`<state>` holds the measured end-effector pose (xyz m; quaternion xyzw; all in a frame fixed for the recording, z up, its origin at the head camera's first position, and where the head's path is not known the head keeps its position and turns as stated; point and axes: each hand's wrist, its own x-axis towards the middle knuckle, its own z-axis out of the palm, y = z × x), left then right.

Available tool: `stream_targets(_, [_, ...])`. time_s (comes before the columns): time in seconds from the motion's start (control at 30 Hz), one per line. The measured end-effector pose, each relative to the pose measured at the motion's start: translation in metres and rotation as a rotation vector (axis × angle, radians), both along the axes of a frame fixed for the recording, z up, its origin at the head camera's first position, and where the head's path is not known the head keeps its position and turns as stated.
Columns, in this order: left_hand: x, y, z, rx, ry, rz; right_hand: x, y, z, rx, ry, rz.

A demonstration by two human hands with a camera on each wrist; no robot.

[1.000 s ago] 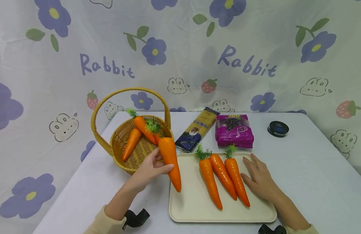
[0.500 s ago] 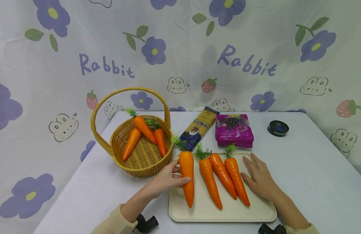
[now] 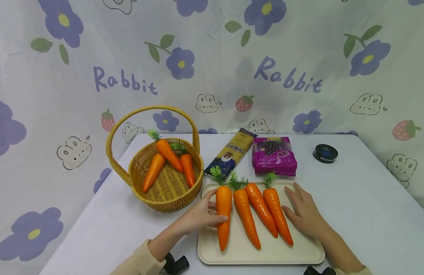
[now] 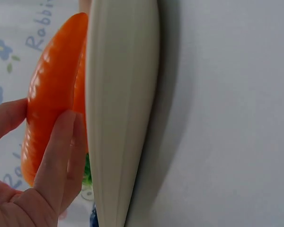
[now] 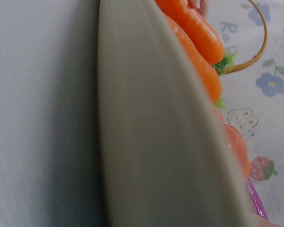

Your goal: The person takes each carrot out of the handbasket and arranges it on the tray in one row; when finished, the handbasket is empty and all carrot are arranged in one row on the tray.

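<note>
Head view: lower centre, left hand (image 3: 202, 215) pinches a glossy orange carrot with feathery green top (image 3: 224, 200) over the left part of a cream rectangular tray (image 3: 215, 256). Right hand (image 3: 305, 214), fingers extended, at the tray's right edge. Left wrist view: left of frame, grip around mid-body; tray contact hidden. Best lowered level, loosened gently against rolling. Right wrist view: tray wall fills centre; finger state can't be told here.

Pale backdrop (image 3: 212, 46) printed with purple flowers (image 3: 180, 63), rabbits (image 3: 206, 104), strawberries (image 3: 244, 104); white table (image 3: 363, 214) before it.
</note>
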<state>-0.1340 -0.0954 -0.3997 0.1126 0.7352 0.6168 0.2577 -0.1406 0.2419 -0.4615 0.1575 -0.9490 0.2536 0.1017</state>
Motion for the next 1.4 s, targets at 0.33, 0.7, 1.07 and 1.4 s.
stream_targets(0.33, [-0.004, 0.009, -0.006, -0.075, 0.002, -0.008, 0.002, 0.001, 0.000, 0.002, 0.009, 0.004])
stream_targets(0.7, [-0.003, 0.012, -0.007, -0.110, 0.021, -0.033, 0.002, 0.001, 0.000, 0.001, 0.026, 0.012])
stream_targets(1.07, [-0.007, 0.019, -0.005, -0.152, 0.104, -0.051, 0.001, 0.002, 0.001, 0.016, -0.007, 0.015])
stream_targets(1.4, [-0.015, 0.023, -0.006, -0.180, 0.173, -0.071, 0.000, 0.001, 0.000, -0.001, 0.031, 0.027])
